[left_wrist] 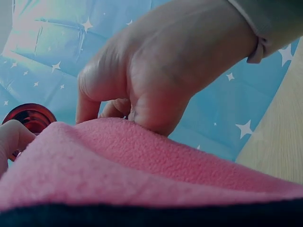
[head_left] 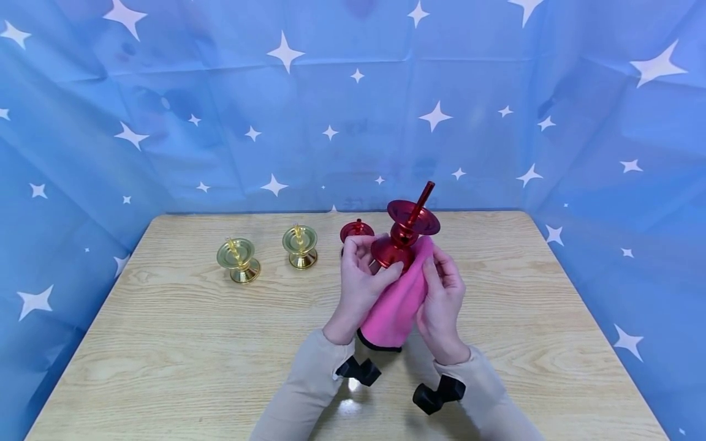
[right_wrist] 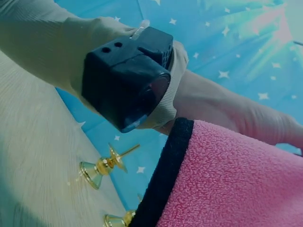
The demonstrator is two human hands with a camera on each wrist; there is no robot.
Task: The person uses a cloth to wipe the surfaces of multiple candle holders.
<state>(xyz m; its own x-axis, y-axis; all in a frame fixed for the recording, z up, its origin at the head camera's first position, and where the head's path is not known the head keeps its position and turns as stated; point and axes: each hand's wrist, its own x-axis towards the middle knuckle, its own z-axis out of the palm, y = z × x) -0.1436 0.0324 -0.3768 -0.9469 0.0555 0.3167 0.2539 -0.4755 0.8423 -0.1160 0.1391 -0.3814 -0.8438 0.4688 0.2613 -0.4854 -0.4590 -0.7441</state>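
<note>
A shiny red candle holder (head_left: 405, 236) with a wide dish and an upright stem is held tilted above the table. My left hand (head_left: 361, 278) grips its base, with the thumb along the near rim. A pink cloth (head_left: 394, 306) with a black edge hangs between both hands and touches the base and neck. On the right, my right hand (head_left: 443, 300) pinches the cloth against the holder's side. In the left wrist view the cloth (left_wrist: 128, 156) hides most of the holder, while the right hand (left_wrist: 147, 71) presses down over it. The right wrist view shows the left hand (right_wrist: 222, 106) behind the cloth.
A second red candle holder (head_left: 355, 229) stands behind my left hand, partly hidden. Two gold candle holders (head_left: 239, 260) (head_left: 300, 246) stand at the back left of the wooden table (head_left: 182, 355). A blue star-patterned curtain (head_left: 353, 147) hangs around the table's back and sides.
</note>
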